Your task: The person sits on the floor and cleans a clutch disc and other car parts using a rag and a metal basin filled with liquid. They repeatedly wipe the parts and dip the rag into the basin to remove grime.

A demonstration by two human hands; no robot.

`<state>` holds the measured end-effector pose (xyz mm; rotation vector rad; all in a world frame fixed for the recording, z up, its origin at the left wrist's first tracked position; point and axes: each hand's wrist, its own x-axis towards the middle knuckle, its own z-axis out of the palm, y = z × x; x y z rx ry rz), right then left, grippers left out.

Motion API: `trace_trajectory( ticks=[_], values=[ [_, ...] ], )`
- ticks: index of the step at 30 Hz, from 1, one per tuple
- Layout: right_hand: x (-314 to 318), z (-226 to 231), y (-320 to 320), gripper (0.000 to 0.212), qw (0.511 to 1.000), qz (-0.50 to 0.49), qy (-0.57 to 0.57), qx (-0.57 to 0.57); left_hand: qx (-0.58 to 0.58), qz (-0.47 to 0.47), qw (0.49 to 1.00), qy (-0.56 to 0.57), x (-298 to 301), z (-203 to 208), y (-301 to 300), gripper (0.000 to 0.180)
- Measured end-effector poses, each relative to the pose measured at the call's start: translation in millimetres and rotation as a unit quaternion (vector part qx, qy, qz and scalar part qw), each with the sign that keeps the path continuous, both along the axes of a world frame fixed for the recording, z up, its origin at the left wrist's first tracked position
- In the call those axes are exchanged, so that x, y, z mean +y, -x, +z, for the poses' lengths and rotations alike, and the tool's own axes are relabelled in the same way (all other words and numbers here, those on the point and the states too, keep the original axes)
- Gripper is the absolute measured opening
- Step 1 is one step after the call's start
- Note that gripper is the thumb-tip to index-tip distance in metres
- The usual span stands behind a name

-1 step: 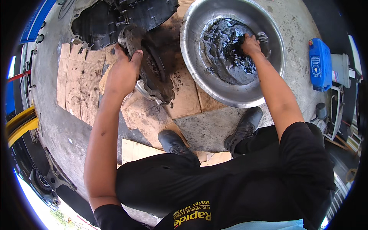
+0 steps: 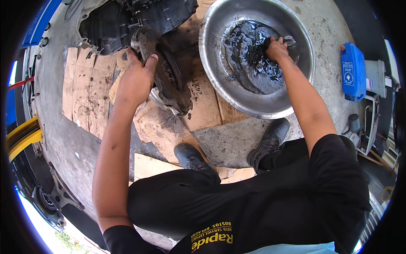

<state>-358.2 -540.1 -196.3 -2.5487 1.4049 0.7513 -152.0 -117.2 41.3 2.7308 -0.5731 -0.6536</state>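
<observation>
My left hand (image 2: 137, 78) grips the edge of a grimy, round metal car part (image 2: 171, 93) with a ring-shaped middle, thumb on one side and fingers behind the rim. That part stands tilted on dirty cardboard (image 2: 91, 95). On the right, my right hand (image 2: 278, 48) reaches into a wide metal basin (image 2: 253, 109), its fingers curled at the dark liquid (image 2: 249, 63). They close around something black and wet, which I cannot make out. Beyond the car part lies a large dark metal housing (image 2: 105, 29) with a jagged flange.
A blue plastic jug (image 2: 353, 74) stands right of the basin, beside a grey bucket (image 2: 375, 72). My black shoes (image 2: 270, 142) rest on the concrete floor in front of the basin. Far to the left is a yellow metal beam (image 2: 25, 139).
The foam and ripples on the liquid have shifted slightly around my right hand. My left hand and the car part hold their place.
</observation>
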Motion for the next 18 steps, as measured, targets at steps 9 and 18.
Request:
trace_trajectory(
  ticks=[9,18],
  values=[
    [-37.7,-18.9,42.5,0.089,0.995,-0.016,-0.050,-0.089,-0.001,-0.012,1.000,-0.006,-12.9,14.7,6.0,0.088],
    [8.0,-22.5,26.8,0.050,0.995,-0.055,-0.065,-0.060,-0.013,-0.010,1.000,-0.015,-8.9,14.2,5.2,0.067]
  ],
)
